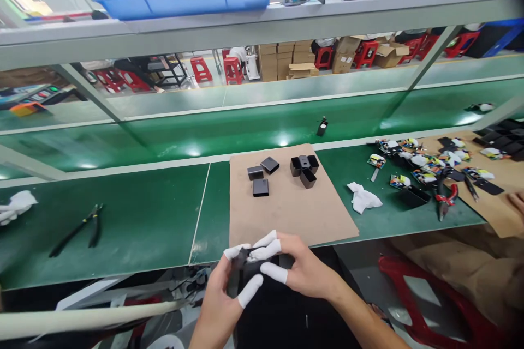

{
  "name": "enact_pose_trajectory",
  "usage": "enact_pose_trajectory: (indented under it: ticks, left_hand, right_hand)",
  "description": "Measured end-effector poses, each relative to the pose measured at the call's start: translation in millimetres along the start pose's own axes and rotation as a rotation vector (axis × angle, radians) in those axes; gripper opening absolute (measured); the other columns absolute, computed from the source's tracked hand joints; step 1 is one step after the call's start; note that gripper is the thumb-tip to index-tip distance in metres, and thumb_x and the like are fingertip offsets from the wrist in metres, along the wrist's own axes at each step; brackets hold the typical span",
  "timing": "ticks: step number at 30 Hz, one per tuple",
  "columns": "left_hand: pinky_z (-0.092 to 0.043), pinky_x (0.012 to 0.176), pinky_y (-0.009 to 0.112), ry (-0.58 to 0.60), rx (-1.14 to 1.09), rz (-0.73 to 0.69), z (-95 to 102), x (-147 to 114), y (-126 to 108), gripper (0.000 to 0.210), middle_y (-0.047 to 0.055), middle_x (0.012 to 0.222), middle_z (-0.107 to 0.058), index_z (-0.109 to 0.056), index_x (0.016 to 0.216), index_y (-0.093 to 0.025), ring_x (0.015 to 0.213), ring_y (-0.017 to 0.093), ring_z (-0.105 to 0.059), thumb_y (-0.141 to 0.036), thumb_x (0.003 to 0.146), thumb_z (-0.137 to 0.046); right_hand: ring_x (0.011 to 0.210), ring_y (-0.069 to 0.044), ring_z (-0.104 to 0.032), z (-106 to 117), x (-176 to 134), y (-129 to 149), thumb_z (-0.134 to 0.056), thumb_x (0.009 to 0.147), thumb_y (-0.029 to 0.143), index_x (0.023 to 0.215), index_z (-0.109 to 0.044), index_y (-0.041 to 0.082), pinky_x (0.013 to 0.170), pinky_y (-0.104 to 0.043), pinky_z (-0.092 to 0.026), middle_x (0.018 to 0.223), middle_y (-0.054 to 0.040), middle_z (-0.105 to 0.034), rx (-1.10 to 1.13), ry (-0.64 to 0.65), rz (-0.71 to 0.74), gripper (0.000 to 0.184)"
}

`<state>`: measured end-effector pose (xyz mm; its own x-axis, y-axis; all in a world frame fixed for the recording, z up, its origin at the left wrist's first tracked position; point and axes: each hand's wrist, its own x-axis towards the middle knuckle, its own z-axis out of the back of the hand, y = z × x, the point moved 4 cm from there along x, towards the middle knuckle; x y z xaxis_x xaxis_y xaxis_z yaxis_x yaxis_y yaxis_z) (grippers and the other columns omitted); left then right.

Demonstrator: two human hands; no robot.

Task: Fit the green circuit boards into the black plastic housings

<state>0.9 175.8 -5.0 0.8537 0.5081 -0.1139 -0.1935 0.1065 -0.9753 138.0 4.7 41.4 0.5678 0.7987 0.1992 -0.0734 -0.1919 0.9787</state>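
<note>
White finger cots cover several fingertips of both hands. At the front edge of the bench, my left hand [223, 294] grips a small black plastic case [251, 269] between thumb and fingers. My right hand [305, 268] is closed at the case's upper right side, its fingertips pressed against it; what lies under those fingertips is hidden. Just beyond, on a brown cardboard sheet [282, 218], lie flat black cases [260, 187] in a small group at the left. Open-topped black cases [308, 178] stand clustered at the right.
Cutting pliers [95, 226] lie on the green bench at left, near a white cloth [18, 206]. To the right are a crumpled white cloth [363, 199], several circuit boards [420, 161] and red-handled pliers [444, 196]. Another person's hand [518, 202] shows at the right edge. A shelf with a blue tray [188, 2] spans above.
</note>
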Motion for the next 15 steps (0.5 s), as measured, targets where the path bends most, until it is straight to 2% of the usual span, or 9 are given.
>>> enact_pose_trajectory:
  ticks: [2, 4, 5, 7, 9, 11, 13, 15]
  left_hand:
    - [-0.064, 0.111, 0.048, 0.016, 0.023, -0.018, -4.1, 13, -1, 0.058, 0.013, 0.130, -0.080, -0.076, 0.123, -0.024, 0.125, 0.035, -0.077, -0.046, 0.073, -0.097]
    - [-0.064, 0.109, 0.049, -0.019, 0.037, -0.055, -3.8, 29, 0, 0.056, 0.013, 0.123, -0.081, -0.076, 0.118, -0.022, 0.119, 0.035, -0.078, -0.049, 0.073, -0.096]
    - [-0.065, 0.107, 0.050, -0.082, 0.062, -0.076, 0.0, 38, 2, 0.055, 0.013, 0.119, -0.082, -0.076, 0.116, -0.022, 0.115, 0.034, -0.079, -0.051, 0.073, -0.095]
    - [-0.063, 0.107, 0.053, -0.272, 0.150, -0.106, 14.1, 56, 9, 0.055, 0.012, 0.114, -0.082, -0.075, 0.116, -0.021, 0.110, 0.033, -0.079, -0.054, 0.075, -0.091]
    - [-0.060, 0.109, 0.057, -0.474, 0.248, -0.112, 31.9, 70, 18, 0.055, 0.010, 0.110, -0.081, -0.074, 0.118, -0.021, 0.106, 0.032, -0.078, -0.056, 0.078, -0.088]
    - [-0.060, 0.107, 0.059, -0.608, 0.316, -0.099, 46.6, 81, 27, 0.057, 0.008, 0.106, -0.079, -0.073, 0.117, -0.020, 0.101, 0.031, -0.077, -0.057, 0.076, -0.087]
    - [-0.061, 0.104, 0.061, -0.674, 0.347, -0.076, 55.0, 86, 32, 0.058, 0.007, 0.102, -0.076, -0.072, 0.114, -0.021, 0.097, 0.032, -0.077, -0.058, 0.072, -0.089]
    - [-0.062, 0.101, 0.063, -0.696, 0.357, -0.071, 55.8, 86, 31, 0.060, 0.005, 0.100, -0.074, -0.071, 0.114, -0.021, 0.097, 0.033, -0.076, -0.057, 0.070, -0.093]
  right_hand:
    - [0.112, -0.022, -0.075, 1, 4, 1, -0.073, 0.103, 0.029, 0.125, -0.084, 0.034, 0.102, -0.042, -0.063, 0.125, -0.0075, -0.079, -0.060, 0.061, 0.037, 0.025]
    - [0.116, -0.023, -0.076, 6, 6, -4, -0.072, 0.103, 0.030, 0.131, -0.081, 0.034, 0.105, -0.043, -0.062, 0.129, -0.0081, -0.078, -0.125, 0.023, 0.059, 0.029]
    - [0.119, -0.024, -0.075, 13, 6, -7, -0.074, 0.102, 0.030, 0.133, -0.080, 0.035, 0.107, -0.044, -0.061, 0.131, -0.0084, -0.077, -0.172, -0.031, 0.074, 0.032]
    - [0.120, -0.027, -0.075, 35, 6, -15, -0.079, 0.098, 0.030, 0.132, -0.080, 0.034, 0.108, -0.046, -0.059, 0.129, -0.0081, -0.079, -0.307, -0.225, 0.103, 0.034]
    - [0.118, -0.029, -0.075, 69, 6, -24, -0.081, 0.095, 0.033, 0.123, -0.082, 0.034, 0.109, -0.048, -0.058, 0.123, -0.0080, -0.080, -0.460, -0.506, 0.092, 0.027]
    - [0.122, -0.034, -0.070, 107, 7, -32, -0.080, 0.094, 0.037, 0.117, -0.082, 0.031, 0.114, -0.055, -0.053, 0.123, -0.0105, -0.077, -0.584, -0.751, 0.036, 0.023]
    - [0.128, -0.038, -0.064, 140, 15, -39, -0.081, 0.092, 0.037, 0.119, -0.079, 0.027, 0.118, -0.061, -0.046, 0.128, -0.0141, -0.072, -0.641, -0.854, -0.013, 0.028]
    - [0.125, -0.038, -0.064, 163, 26, -42, -0.080, 0.090, 0.033, 0.117, -0.077, 0.024, 0.116, -0.061, -0.046, 0.127, -0.0143, -0.070, -0.656, -0.865, -0.039, 0.028]
